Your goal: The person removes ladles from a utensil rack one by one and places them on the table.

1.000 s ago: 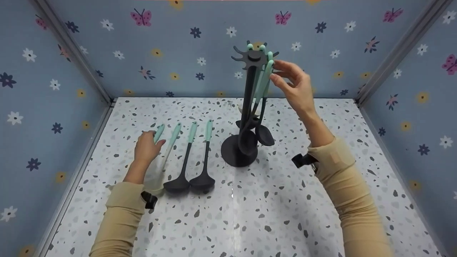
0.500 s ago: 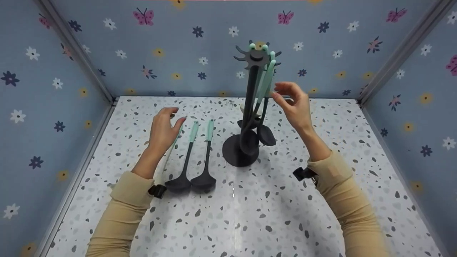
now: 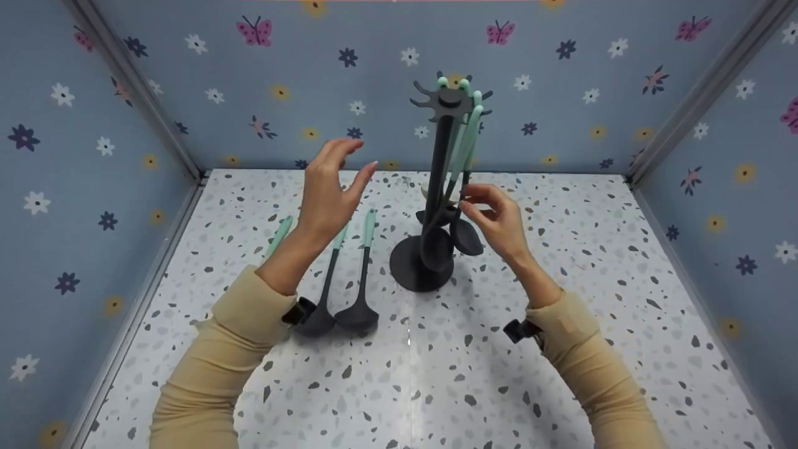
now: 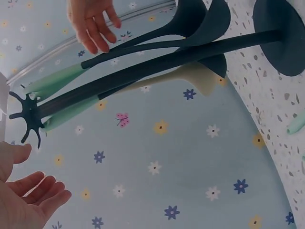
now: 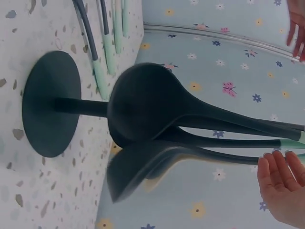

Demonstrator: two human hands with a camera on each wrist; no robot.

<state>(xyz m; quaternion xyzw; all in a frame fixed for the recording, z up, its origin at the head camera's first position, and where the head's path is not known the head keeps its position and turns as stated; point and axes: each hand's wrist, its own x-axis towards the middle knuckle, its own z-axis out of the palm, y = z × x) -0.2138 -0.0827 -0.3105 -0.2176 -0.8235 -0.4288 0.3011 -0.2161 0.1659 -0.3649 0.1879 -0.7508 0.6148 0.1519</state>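
Four mint-handled utensils (image 3: 466, 146) hang on the black utensil stand (image 3: 439, 159), just L of the fingers of the R hand (image 3: 497, 218). These fingers are loosely bent, right by the dark shaft of the nearest black spoon (image 3: 467, 238); if they touch it, I cannot tell. L hand (image 3: 327, 198) is in the air L of the stand, fingers spread w/ thumb apart. Below its fingers, 2 black ladles (image 3: 357, 315) lie on the speckled desk (image 3: 486, 386); another mint handle (image 3: 278, 234) is L of the L wrist, partly hidden.
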